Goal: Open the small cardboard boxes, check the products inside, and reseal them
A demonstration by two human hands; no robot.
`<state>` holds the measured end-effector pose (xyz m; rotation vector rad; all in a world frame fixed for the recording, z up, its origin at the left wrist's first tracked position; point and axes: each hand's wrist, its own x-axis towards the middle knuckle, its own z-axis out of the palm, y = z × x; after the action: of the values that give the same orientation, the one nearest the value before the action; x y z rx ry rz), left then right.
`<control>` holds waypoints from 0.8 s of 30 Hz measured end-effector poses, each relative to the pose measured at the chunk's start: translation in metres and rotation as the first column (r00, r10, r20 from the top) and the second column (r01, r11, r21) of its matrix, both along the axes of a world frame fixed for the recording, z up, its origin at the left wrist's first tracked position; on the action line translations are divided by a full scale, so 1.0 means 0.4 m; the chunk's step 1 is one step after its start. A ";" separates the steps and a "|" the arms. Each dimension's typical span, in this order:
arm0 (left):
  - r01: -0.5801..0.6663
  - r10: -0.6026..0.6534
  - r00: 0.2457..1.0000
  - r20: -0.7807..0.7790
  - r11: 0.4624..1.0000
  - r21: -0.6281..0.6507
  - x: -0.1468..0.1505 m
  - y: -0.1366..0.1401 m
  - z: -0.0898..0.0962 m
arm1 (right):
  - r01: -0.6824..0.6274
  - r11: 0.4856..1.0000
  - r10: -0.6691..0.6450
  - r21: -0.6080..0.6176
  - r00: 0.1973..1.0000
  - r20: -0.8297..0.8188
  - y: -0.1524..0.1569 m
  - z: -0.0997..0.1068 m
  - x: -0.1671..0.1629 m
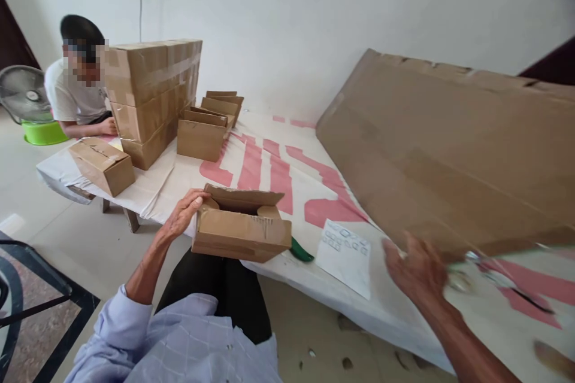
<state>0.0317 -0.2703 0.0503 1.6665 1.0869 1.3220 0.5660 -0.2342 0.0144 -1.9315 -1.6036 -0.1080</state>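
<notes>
A small open cardboard box stands at the table's near edge, in front of my lap, with its back flap raised. My left hand grips its left end near the upper corner, fingers over the edge. Farther right, my right hand is in the air over the table, somewhat blurred, fingers apart and nothing seen in it. Just past it lies a blurred roll, perhaps of clear tape. A green curved object shows partly from behind the box. Beside it rests a paper sheet with hand-drawn marks.
Taped cartons are stacked at the left, with a closed box before them. Several open boxes stand behind mine. A large cardboard sheet leans at the right. A person sits beyond the stack, near a fan.
</notes>
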 end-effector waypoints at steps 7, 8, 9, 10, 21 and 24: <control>0.116 -0.133 0.977 -0.168 0.987 -0.108 -0.029 0.012 0.021 | -0.714 0.689 0.713 0.126 0.699 0.057 -0.037 0.175 -0.367; 0.128 -0.148 0.971 -0.189 0.985 -0.112 -0.032 0.011 0.025 | -0.772 0.631 0.766 0.076 0.635 0.103 -0.059 0.193 -0.405; 0.138 -0.159 0.965 -0.208 0.984 -0.116 -0.035 0.010 0.028 | -0.815 0.579 0.804 0.030 0.577 0.143 -0.083 0.206 -0.435; 0.145 -0.168 0.960 -0.225 0.983 -0.116 -0.038 0.010 0.032 | -0.844 0.537 0.832 -0.009 0.527 0.175 -0.107 0.214 -0.457; 0.189 -0.219 0.902 -0.373 0.975 -0.116 -0.024 0.012 0.072 | -0.873 0.486 0.832 -0.049 0.444 0.334 -0.187 0.169 -0.499; 0.173 -0.219 0.870 -0.441 0.975 -0.141 -0.016 0.017 0.089 | -0.871 0.444 0.875 -0.210 0.371 0.311 -0.137 0.184 -0.504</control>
<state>0.0253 -0.2636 0.0858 2.0092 1.1813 0.7486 0.3645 -0.2891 0.0880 -0.7977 -2.7091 -0.0213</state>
